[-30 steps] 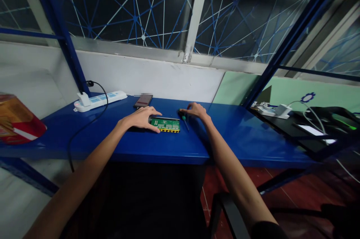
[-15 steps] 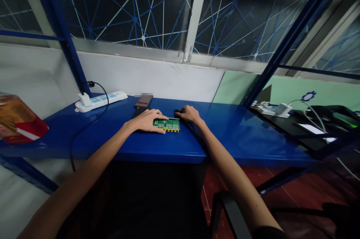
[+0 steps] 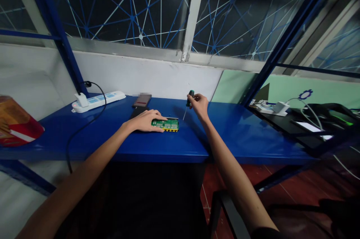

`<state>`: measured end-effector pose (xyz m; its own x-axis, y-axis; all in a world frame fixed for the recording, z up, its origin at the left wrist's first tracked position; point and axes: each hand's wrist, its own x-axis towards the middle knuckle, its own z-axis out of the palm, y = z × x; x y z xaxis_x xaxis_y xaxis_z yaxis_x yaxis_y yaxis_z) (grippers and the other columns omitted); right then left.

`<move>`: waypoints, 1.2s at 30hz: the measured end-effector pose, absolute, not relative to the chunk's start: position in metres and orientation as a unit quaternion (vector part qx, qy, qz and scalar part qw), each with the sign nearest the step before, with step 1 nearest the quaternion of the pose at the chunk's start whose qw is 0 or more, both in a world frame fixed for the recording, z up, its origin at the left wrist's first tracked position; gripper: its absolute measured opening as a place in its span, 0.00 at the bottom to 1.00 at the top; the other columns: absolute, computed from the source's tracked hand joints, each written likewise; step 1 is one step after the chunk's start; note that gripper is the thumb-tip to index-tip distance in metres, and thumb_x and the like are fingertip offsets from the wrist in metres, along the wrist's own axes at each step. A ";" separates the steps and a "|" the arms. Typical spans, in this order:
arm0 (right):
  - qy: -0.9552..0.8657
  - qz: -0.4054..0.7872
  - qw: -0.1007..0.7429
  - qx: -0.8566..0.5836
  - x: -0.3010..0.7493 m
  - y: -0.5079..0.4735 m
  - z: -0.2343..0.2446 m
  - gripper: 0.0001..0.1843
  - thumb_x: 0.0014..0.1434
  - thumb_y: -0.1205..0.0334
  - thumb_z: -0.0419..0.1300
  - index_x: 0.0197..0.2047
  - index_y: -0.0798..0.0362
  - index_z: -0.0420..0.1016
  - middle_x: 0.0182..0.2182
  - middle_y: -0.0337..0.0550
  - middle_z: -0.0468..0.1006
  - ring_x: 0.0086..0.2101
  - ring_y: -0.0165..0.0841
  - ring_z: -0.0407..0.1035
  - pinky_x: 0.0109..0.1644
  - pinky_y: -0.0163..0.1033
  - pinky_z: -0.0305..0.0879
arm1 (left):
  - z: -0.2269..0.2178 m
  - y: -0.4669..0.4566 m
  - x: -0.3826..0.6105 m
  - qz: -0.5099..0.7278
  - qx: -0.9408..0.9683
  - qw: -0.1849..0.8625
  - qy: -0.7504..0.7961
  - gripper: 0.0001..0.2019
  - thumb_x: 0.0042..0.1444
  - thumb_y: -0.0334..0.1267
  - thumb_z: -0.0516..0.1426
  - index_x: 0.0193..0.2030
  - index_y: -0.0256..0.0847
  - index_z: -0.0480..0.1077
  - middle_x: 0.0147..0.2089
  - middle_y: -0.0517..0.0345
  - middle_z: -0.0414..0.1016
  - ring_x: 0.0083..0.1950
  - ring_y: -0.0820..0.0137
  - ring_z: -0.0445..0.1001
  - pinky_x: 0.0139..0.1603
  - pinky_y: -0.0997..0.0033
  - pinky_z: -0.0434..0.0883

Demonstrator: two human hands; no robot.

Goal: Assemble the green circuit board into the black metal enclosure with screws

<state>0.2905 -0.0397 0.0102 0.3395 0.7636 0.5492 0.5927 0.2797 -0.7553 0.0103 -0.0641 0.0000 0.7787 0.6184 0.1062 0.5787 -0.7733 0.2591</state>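
**Entry: two bare hands at a blue surface, one circuit board, one screwdriver**

Item 1. Left hand (image 3: 146,120). The forearm reaches in from the lower left, nearly straight. The palm is down and the fingers are stretched out flat, not clenched. They lie over the left end of the circuit board (image 3: 166,124) and press on it without gripping.

Item 2. Circuit board. Green, oblong, with a yellow strip along its near edge. It lies flat on the surface (image 3: 230,134) at about mid-depth, between the two hands. Its right half is uncovered.

Item 3. Right hand (image 3: 200,105). The forearm comes in from the lower right. The wrist is raised clear of the surface and the fingers are curled closed around the screwdriver (image 3: 188,104).

Item 4. Screwdriver. Green handle uppermost and thin shaft slanting down and to the left. The tip is in the air just beside the board's far right corner. Whether it touches anything cannot be told.

Item 5. Surroundings.
- A dark flat item (image 3: 137,113) lies partly under the left hand; what it is cannot be told.
- A phone (image 3: 142,100) lies behind it.
- A white power strip (image 3: 98,100) sits at the far left, and a black cable (image 3: 84,126) trails from it towards the near edge.
- A red and orange packet (image 3: 17,121) is at the left margin.
- A white charger (image 3: 274,107) sits on the neighbouring black shelf, well apart from the hands.
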 end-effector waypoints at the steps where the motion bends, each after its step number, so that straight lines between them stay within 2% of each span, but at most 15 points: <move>1: -0.564 0.082 0.578 -0.584 0.290 -0.040 0.010 0.16 0.53 0.47 0.60 0.30 0.53 0.72 0.15 0.38 0.74 0.19 0.32 0.70 0.28 0.34 0.65 | 0.000 -0.064 0.010 0.095 0.937 0.107 0.319 0.31 0.53 0.62 0.55 0.64 0.59 0.64 0.60 0.52 0.66 0.55 0.53 0.66 0.53 0.54 0.62; 5: -0.560 0.118 0.611 -0.547 0.288 -0.041 0.008 0.12 0.54 0.52 0.58 0.31 0.53 0.70 0.16 0.39 0.75 0.15 0.29 0.66 0.21 0.32 0.63 | 0.000 -0.066 0.011 0.114 0.935 0.107 0.318 0.35 0.52 0.62 0.57 0.66 0.56 0.60 0.58 0.50 0.68 0.54 0.54 0.67 0.51 0.56 0.64; 9: -0.555 0.158 0.630 -0.519 0.285 -0.037 0.005 0.08 0.52 0.57 0.58 0.29 0.52 0.68 0.19 0.40 0.78 0.17 0.29 0.70 0.19 0.30 0.64 | 0.000 -0.066 0.012 0.144 0.925 0.109 0.334 0.37 0.55 0.62 0.55 0.69 0.51 0.57 0.59 0.47 0.70 0.54 0.54 0.69 0.49 0.59 0.67; 13: -0.554 0.180 0.639 -0.503 0.283 -0.033 0.002 0.07 0.52 0.58 0.58 0.30 0.52 0.68 0.21 0.40 0.79 0.18 0.30 0.72 0.19 0.30 0.66 | 0.002 -0.063 0.012 0.235 0.898 0.096 0.360 0.29 0.64 0.58 0.46 0.65 0.44 0.63 0.60 0.48 0.71 0.59 0.56 0.68 0.57 0.57 0.65; 16: -0.555 0.188 0.637 -0.501 0.282 -0.033 0.001 0.07 0.52 0.58 0.58 0.30 0.52 0.67 0.20 0.40 0.78 0.19 0.31 0.73 0.19 0.31 0.67 | 0.003 -0.059 0.010 0.287 0.873 0.105 0.380 0.28 0.68 0.55 0.40 0.61 0.42 0.67 0.60 0.51 0.71 0.62 0.58 0.68 0.61 0.56 0.63; 21: -0.560 0.190 0.625 -0.510 0.280 -0.033 0.000 0.07 0.52 0.58 0.59 0.30 0.52 0.67 0.19 0.40 0.77 0.19 0.32 0.73 0.19 0.31 0.67 | 0.000 -0.056 0.009 0.273 0.870 0.118 0.394 0.29 0.68 0.56 0.38 0.58 0.41 0.70 0.53 0.54 0.77 0.57 0.60 0.72 0.58 0.60 0.66; 28: -0.572 0.196 0.614 -0.507 0.278 -0.034 -0.003 0.08 0.53 0.57 0.58 0.32 0.53 0.68 0.22 0.42 0.80 0.19 0.31 0.73 0.19 0.31 0.68 | 0.001 -0.060 0.011 0.261 0.878 0.097 0.390 0.30 0.68 0.55 0.36 0.57 0.42 0.71 0.51 0.52 0.77 0.55 0.60 0.73 0.55 0.60 0.66; 36: -0.566 0.200 0.615 -0.512 0.278 -0.033 -0.002 0.08 0.51 0.57 0.59 0.32 0.53 0.69 0.20 0.41 0.79 0.19 0.32 0.73 0.19 0.31 0.67 | 0.002 -0.059 0.010 0.256 0.880 0.091 0.389 0.30 0.69 0.54 0.35 0.55 0.41 0.71 0.52 0.51 0.76 0.54 0.60 0.72 0.55 0.60 0.66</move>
<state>0.2783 -0.0332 -0.0017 0.2799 0.8248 0.4913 0.3339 0.3962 -0.8553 0.0099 -0.0594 0.0020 0.5662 0.7315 0.3800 0.6386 -0.6807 0.3589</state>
